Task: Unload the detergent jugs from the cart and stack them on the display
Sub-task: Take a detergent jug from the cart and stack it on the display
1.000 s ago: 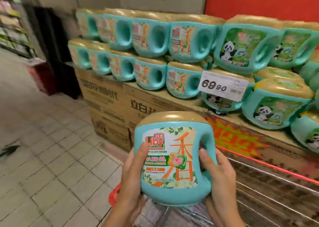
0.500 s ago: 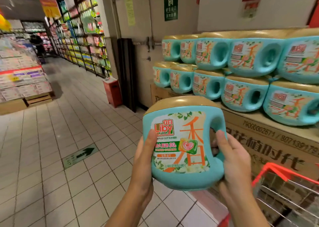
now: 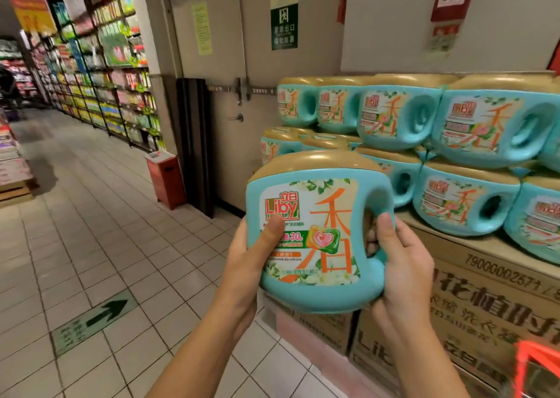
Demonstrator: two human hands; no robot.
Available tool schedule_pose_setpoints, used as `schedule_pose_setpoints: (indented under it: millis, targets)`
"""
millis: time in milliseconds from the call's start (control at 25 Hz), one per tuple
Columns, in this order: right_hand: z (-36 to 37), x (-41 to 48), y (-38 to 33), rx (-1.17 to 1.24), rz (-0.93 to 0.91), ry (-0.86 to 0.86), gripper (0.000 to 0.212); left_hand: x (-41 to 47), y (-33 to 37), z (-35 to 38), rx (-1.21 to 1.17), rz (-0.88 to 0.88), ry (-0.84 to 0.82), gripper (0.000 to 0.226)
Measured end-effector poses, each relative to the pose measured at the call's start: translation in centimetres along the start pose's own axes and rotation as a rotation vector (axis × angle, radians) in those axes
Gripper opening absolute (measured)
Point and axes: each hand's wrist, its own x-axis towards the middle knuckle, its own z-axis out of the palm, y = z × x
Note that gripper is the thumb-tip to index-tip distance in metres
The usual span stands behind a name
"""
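Cart (image 3: 538, 364): I catch only a red corner, cut off at lower right. Stacked jugs (image 3: 463, 199) at right are blurred and I can't read their labels. Jug (image 3: 315, 234) is at centre frame, clear of the stack; label reads "Liby", "30". Left hand (image 3: 242, 264) grasps its side, thumb across the label. Right hand (image 3: 400, 264) curls through the handle. Carton (image 3: 491, 303) print: "79000002571".

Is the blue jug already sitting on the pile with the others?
No, the jug is held up off the floor by the left hand and right hand, in front of the stacked jugs.
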Motion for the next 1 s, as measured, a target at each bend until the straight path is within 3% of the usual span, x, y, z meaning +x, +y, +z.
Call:
schedule_pose_setpoints:
  millis: [120,280,440,600,720,880,1000]
  targets:
    - [2.7,4.7,2.8,0.029,-0.025,0.024,0.045,6.1,0.1,-1.8,0.002,0.029,-0.034,0.089]
    - [6.7,12.2,5.0,0.054,-0.11,0.055,0.045,15.4,0.5,-2.9,0.015,0.07,-0.069,0.064]
    - [9.8,18.2,5.8,0.028,-0.233,0.102,0.049,23.0,1.0,-3.2,0.035,0.117,-0.135,0.065]
    - [11.8,22.7,6.9,-0.041,-0.335,0.181,0.038,29.3,0.8,-3.1,0.099,0.154,-0.227,0.088]
    - [13.0,25.3,8.1,-0.178,-0.391,0.223,0.028,34.1,-0.3,-3.4,0.027,0.14,-0.265,0.078]
    - [14.7,28.1,9.4,-0.392,-0.502,0.257,0.047,40.1,-1.2,-3.8,-0.044,0.152,-0.345,0.087]
    - [16.0,29.9,9.9,-0.538,-0.527,0.199,0.062,45.1,-0.7,-3.6,-0.076,0.205,-0.414,0.078]
